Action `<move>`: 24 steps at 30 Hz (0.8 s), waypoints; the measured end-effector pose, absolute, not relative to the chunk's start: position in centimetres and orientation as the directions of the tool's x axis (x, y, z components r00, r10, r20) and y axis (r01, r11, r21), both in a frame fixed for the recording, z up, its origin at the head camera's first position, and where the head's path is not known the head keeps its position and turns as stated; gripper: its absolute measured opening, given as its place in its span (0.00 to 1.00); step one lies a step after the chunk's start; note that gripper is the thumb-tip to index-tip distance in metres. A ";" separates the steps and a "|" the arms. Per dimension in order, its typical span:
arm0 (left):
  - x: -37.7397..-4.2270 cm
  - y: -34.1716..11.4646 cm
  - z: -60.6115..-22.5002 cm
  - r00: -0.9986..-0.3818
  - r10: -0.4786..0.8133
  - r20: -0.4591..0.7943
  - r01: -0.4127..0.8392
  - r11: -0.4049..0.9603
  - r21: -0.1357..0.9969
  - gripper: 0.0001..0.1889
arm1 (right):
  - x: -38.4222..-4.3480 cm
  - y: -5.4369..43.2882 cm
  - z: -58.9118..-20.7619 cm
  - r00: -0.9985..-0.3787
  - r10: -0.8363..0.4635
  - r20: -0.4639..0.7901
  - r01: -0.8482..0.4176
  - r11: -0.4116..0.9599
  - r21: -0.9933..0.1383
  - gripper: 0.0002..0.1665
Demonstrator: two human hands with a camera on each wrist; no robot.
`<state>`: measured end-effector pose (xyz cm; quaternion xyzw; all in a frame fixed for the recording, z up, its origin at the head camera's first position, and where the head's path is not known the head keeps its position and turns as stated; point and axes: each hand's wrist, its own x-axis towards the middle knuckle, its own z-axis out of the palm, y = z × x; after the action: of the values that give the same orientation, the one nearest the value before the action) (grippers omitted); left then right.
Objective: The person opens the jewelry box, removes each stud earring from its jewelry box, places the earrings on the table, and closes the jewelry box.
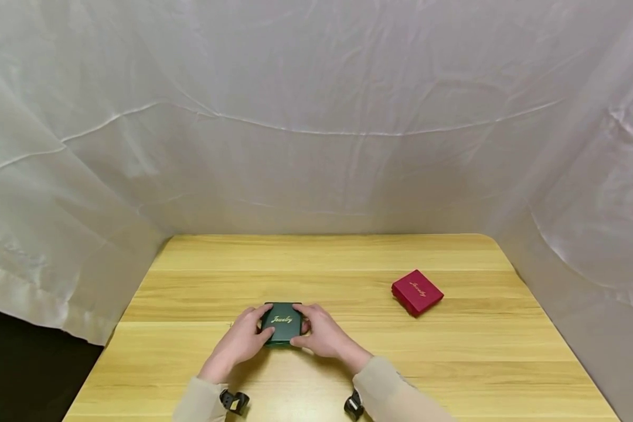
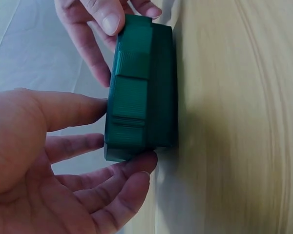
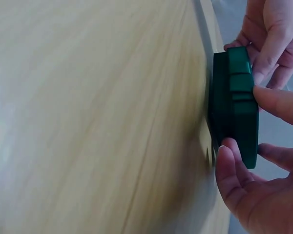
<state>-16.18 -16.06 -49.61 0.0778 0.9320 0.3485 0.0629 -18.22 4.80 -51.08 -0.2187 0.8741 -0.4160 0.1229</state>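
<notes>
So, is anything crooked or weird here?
Just a bit: the red jewelry box sits turned diagonally on the wooden table, while the green jewelry box faces nearly straight. I see nothing spilled or broken.

Lighting is diffuse. Soft shadows fall on the desk beneath the hands, pale glare on their near side. Wrist views are dimmer, desk surface blurred.

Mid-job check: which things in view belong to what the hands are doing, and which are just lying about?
In the job:
- green jewelry box, held between both hands
- left hand, gripping its left side
- right hand, gripping its right side

Apparently just lying about:
- red jewelry box, off to the right, untouched
</notes>
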 end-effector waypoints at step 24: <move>-16.2 -19.3 -49.5 -0.987 0.118 -0.109 0.024 0.780 0.625 0.28 | -18.8 0.8 -51.3 -0.871 -0.488 -0.056 -0.276 0.581 -0.766 0.44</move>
<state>-16.20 -19.29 -49.46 0.0377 0.9408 0.3293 0.0709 -18.81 0.82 -51.32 -0.2172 0.8793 -0.4031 0.1312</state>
